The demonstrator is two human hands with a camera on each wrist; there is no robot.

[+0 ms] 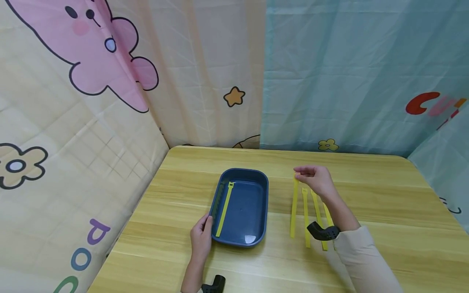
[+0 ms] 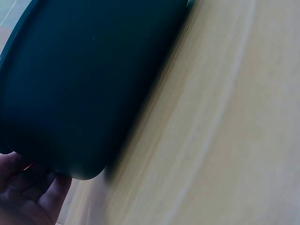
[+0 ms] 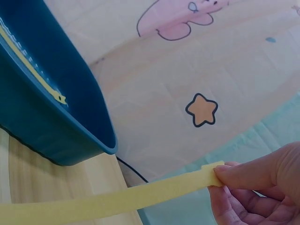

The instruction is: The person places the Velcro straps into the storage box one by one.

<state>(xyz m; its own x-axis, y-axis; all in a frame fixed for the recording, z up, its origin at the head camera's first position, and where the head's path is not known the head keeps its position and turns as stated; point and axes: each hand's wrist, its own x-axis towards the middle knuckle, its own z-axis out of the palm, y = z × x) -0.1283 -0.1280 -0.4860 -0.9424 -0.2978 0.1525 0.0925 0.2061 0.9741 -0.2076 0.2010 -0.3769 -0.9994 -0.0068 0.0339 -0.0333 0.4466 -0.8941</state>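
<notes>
One yellow strip [image 1: 294, 207] shows in the head view pinched at its far end by the right grip [image 1: 316, 179], thumb and fingertips closed on it, its length trailing toward the near side. Just beneath and to the right of that grip, three loose strips [image 1: 306, 219] lie on the bench [image 1: 157, 236], partly behind the wrist. Well to its left stands the blue tray [image 1: 267, 203], with another strip [image 1: 224, 209] lying inside. The left grip [image 1: 201, 236] is bent about the tray's near left corner.

From the left wrist, bent fingers meet the outer wall; how firmly they hold (their tips are hidden) cannot be told.

From the right wrist, the pinch sits near the strip's end, the tray ahead of it. Such an end hold could let the strip twist or slip if the thumb eases; carried low, the tail could catch the tray's rim or drag the loose strips. A slack left grip could let the tray slide if knocked.
</notes>
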